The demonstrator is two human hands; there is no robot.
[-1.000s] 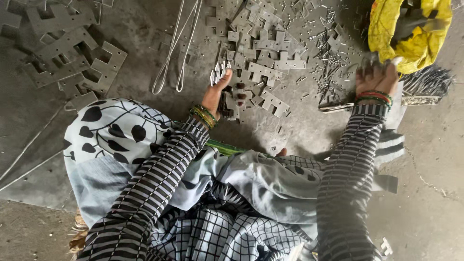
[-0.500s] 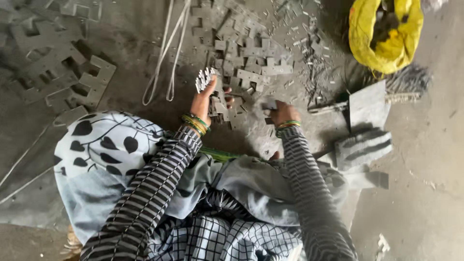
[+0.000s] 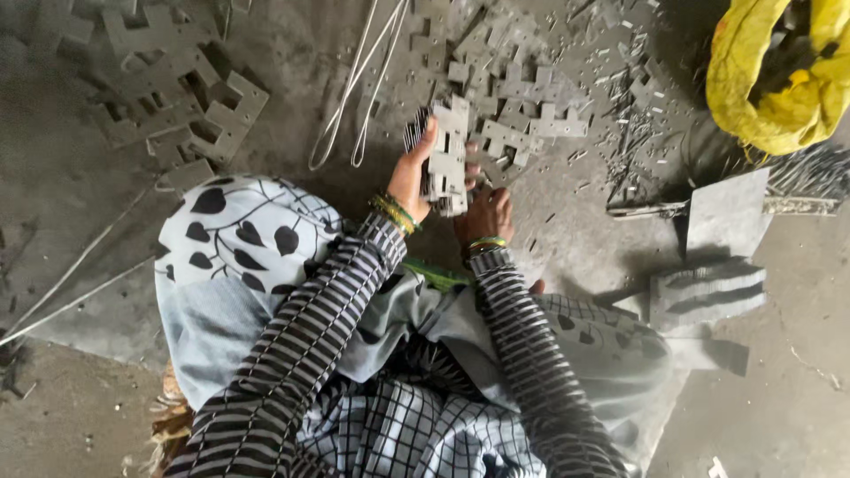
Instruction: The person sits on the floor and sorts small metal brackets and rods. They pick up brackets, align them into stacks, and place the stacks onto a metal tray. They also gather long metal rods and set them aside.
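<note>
— Holding what, the left hand (image 3: 413, 177)?
— A stack of grey plates (image 3: 445, 159) is gripped on edge above the floor (image 3: 567, 257), fingers closed round it.
— And the right hand (image 3: 485, 215)?
— It is pressed against the stack's lower end; its grip cannot be told. More plates (image 3: 522, 115) are strewn just beyond, a yellow bag (image 3: 770, 80) well apart.

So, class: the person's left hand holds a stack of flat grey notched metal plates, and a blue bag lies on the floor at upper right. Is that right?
Not quite. The head view shows the bag is yellow, not blue. The left hand does hold the stack of flat grey notched metal plates.
</note>
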